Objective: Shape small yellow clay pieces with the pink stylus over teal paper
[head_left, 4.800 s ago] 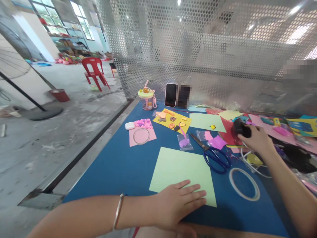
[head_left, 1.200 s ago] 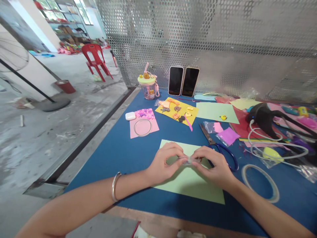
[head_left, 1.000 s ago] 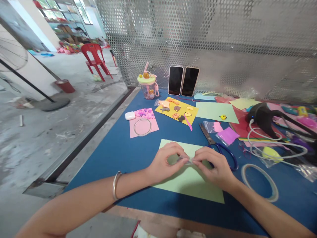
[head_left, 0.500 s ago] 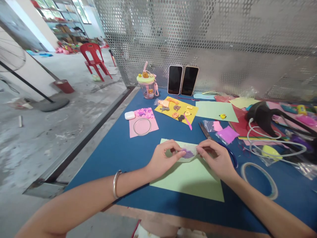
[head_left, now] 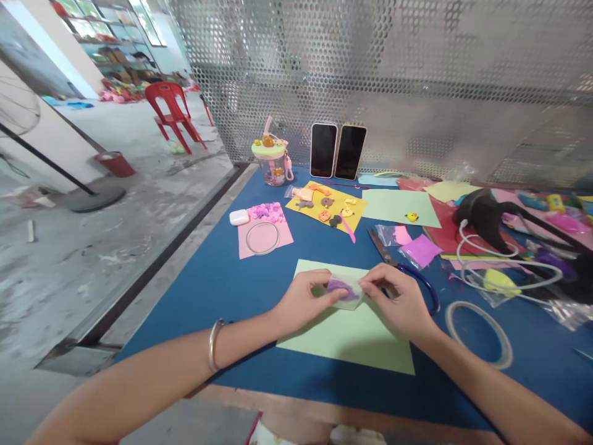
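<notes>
Bridging left fingers (head_left: 332,298) and right fingers (head_left: 370,286): purple-filled clear bag (head_left: 350,296).

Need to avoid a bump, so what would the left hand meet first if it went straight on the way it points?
Beyond the small see-through bag it holds, the left hand would likely meet the right hand first, at the bag's other edge; depth is hard to judge here.
</notes>
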Tool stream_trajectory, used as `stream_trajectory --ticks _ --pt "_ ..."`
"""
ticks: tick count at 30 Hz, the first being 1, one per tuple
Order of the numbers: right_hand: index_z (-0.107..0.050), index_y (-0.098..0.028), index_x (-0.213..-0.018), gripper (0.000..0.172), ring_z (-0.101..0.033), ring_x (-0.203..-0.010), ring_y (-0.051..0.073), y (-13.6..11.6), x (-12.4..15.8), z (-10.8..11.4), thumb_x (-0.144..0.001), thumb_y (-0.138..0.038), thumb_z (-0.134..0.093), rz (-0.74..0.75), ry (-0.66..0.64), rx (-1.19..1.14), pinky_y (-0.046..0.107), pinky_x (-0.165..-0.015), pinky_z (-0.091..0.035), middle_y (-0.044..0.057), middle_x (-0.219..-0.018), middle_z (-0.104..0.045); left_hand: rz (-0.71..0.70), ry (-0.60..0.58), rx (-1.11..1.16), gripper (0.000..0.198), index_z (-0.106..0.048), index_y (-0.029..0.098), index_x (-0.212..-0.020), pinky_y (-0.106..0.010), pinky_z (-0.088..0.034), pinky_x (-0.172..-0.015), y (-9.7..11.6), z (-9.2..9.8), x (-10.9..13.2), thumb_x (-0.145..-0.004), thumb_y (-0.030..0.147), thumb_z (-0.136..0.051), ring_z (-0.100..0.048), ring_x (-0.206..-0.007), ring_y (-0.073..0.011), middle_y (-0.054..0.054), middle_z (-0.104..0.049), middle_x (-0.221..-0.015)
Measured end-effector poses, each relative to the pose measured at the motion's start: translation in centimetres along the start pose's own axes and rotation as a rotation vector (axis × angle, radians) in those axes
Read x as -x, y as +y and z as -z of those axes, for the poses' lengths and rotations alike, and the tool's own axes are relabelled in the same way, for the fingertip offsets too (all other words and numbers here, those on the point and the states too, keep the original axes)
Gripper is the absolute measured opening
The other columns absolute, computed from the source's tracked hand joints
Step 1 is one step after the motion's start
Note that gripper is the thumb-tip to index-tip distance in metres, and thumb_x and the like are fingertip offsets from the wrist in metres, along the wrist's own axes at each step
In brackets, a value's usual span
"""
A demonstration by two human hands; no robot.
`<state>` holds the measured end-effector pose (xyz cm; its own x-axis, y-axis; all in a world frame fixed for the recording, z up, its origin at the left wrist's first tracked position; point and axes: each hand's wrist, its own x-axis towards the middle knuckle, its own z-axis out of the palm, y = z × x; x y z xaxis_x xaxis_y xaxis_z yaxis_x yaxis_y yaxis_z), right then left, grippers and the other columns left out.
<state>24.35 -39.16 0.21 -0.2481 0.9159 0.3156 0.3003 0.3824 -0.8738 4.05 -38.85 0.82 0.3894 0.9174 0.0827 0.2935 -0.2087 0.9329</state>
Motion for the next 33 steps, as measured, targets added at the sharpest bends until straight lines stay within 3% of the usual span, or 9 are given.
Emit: stream_trajectory --ticks 7,11,19,23,27,33 --pt "-0.064 -0.022 -0.088 0.009 -0.059 -0.072 0.012 -0.18 -0.13 -0.13 -0.083 -0.029 -0.061 -0.006 -0.036 0.043 0.024 -0.064 -0.05 0.003 -0.085 -0.063 -0.03 0.038 -0.059 0.029 -0.064 0.014 -0.069 -0.025 -0.039 -0.065 0.24 0.06 0.23 -0.082 0.04 -0.061 -0.052 -0.067 -0.013 -0.001 -0.058 -0.066" --pt "-0.062 -0.021 -0.081 0.01 -0.059 -0.069 0.013 -0.21 -0.19 -0.08 -0.084 -0.03 -0.06 0.002 -0.048 0.05 0.024 -0.062 -0.05 0.003 -0.079 -0.062 -0.037 0.056 -0.069 0.031 -0.063 0.013 -0.068 -0.025 -0.04 -0.065 0.43 -0.01 0.2 -0.082 0.041 -0.061 -0.052 -0.067 -0.0128 -0.001 -0.057 -0.065" --pt "-0.06 -0.02 -0.083 0.012 -0.059 -0.068 0.013 0.07 -0.08 0.08 -0.083 -0.032 -0.06 -0.018 0.005 -0.028 0.025 -0.061 -0.051 0.003 -0.078 -0.061 -0.003 -0.087 0.053 0.029 -0.068 0.014 -0.084 -0.027 -0.045 -0.075 -0.07 -0.21 0.07 -0.082 0.042 -0.061 -0.06 -0.079 -0.0168 -0.005 -0.069 -0.085" --pt "-0.059 -0.02 -0.091 0.019 -0.059 -0.065 0.011 0.01 -0.1 -0.24 -0.08 -0.033 -0.065 -0.083 -0.105 -0.085 0.023 -0.058 -0.05 0.002 -0.082 -0.061 0.024 -0.047 0.031 0.03 -0.069 0.014 -0.072 -0.026 -0.045 -0.072 0.08 -0.17 0.33 -0.082 0.04 -0.061 -0.06 -0.074 -0.0164 -0.004 -0.068 -0.076" --pt "-0.061 -0.019 -0.081 0.014 -0.058 -0.067 0.012 -0.11 -0.07 -0.48 -0.081 -0.033 -0.064 -0.053 -0.157 -0.038 0.022 -0.059 -0.049 0.002 -0.076 -0.058 0.016 -0.065 0.038 0.03 -0.069 0.013 -0.071 -0.025 -0.045 -0.072 0.36 -0.15 0.43 -0.083 0.039 -0.06 -0.061 -0.076 -0.0164 -0.004 -0.069 -0.078" --pt "-0.057 -0.019 -0.074 0.02 -0.057 -0.066 0.012 -0.21 0.01 -0.39 -0.083 -0.036 -0.06 -0.023 -0.131 0.001 0.022 -0.059 -0.048 0.002 -0.073 -0.058 -0.022 -0.113 0.069 0.032 -0.067 0.013 -0.088 -0.025 -0.044 -0.073 -0.09 -0.11 0.18 -0.085 0.043 -0.056 -0.057 -0.079 -0.0161 -0.005 -0.067 -0.085"
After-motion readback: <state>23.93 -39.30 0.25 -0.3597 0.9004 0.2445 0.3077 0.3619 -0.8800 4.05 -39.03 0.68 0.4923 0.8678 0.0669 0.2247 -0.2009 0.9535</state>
